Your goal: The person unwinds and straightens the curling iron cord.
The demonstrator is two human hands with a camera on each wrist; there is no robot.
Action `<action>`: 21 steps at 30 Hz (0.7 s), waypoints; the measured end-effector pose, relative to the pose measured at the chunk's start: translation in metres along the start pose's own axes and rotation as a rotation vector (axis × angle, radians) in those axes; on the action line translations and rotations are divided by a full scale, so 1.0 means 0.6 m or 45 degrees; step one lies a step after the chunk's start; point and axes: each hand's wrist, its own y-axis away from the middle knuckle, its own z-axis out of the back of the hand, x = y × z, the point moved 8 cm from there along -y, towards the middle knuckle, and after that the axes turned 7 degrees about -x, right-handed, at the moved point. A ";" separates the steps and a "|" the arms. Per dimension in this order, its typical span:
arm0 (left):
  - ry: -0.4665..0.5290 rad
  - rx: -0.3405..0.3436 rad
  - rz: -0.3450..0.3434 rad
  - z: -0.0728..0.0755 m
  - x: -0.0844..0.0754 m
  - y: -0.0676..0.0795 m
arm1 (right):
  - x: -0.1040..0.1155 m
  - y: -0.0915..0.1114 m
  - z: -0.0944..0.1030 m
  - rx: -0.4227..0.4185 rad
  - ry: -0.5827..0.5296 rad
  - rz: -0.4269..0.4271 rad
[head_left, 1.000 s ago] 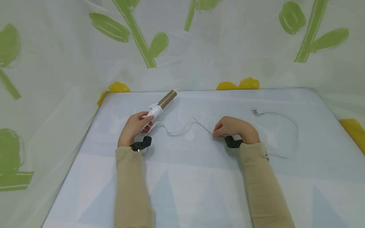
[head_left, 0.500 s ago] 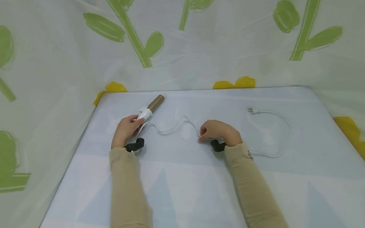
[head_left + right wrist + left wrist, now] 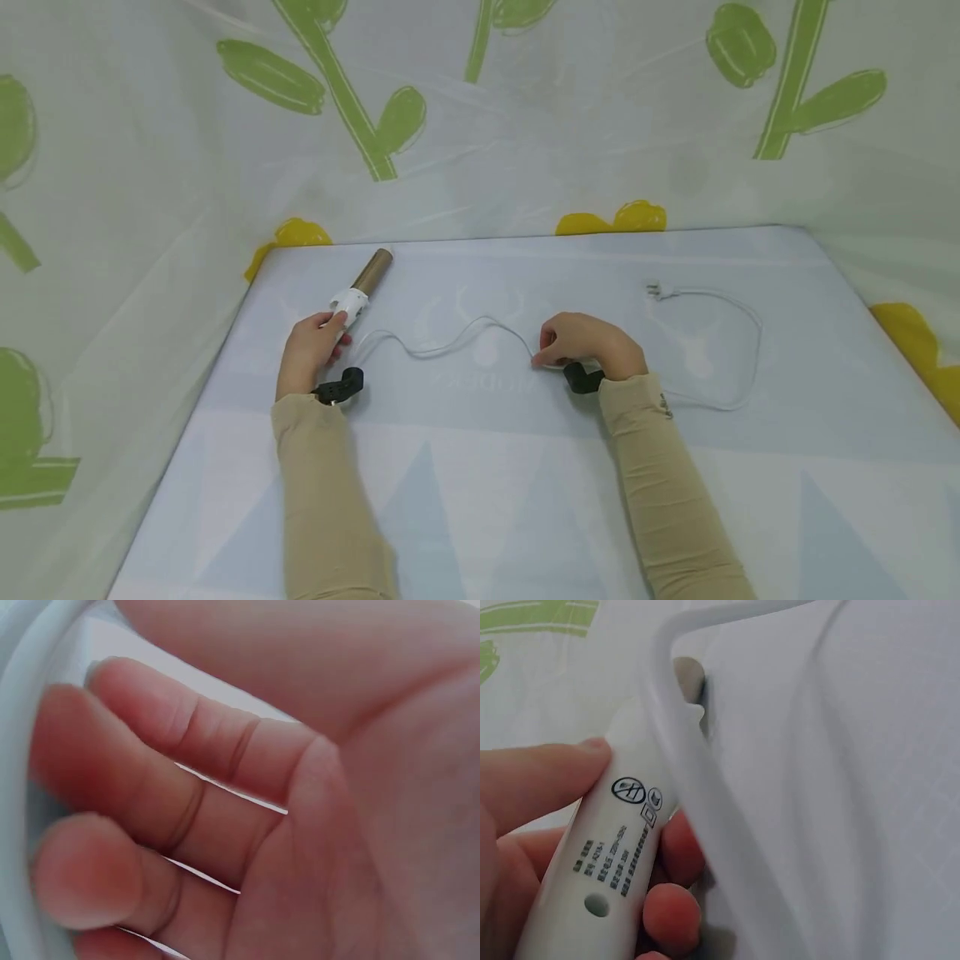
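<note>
A curling iron (image 3: 371,271) with a gold barrel and a white handle lies at the left of the table, its barrel pointing away and to the right. My left hand (image 3: 307,352) grips it by the handle. Printed marks and a small hole show on the handle (image 3: 604,859) in the left wrist view, with the thumb on one side. From there the white cord (image 3: 435,353) runs in a wavy line to my right hand (image 3: 588,342), whose bent fingers pinch it. In the right wrist view the cord (image 3: 11,765) passes by the fingertips; the thumb's tip is hidden.
Past the right hand, the cord curves round to its plug (image 3: 656,290) on the table's right half. The table (image 3: 480,483) has a pale printed cover. A hanging sheet with green and yellow shapes (image 3: 611,218) stands behind its back edge.
My left hand has moved left with the curling iron, whose barrel now points more straight away. The right hand shifted left, then slightly back right, with the cord. The head view has shifted slightly.
</note>
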 end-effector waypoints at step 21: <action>-0.259 -0.142 0.032 -0.021 -0.017 0.016 | -0.042 0.006 -0.016 -0.057 0.026 -0.007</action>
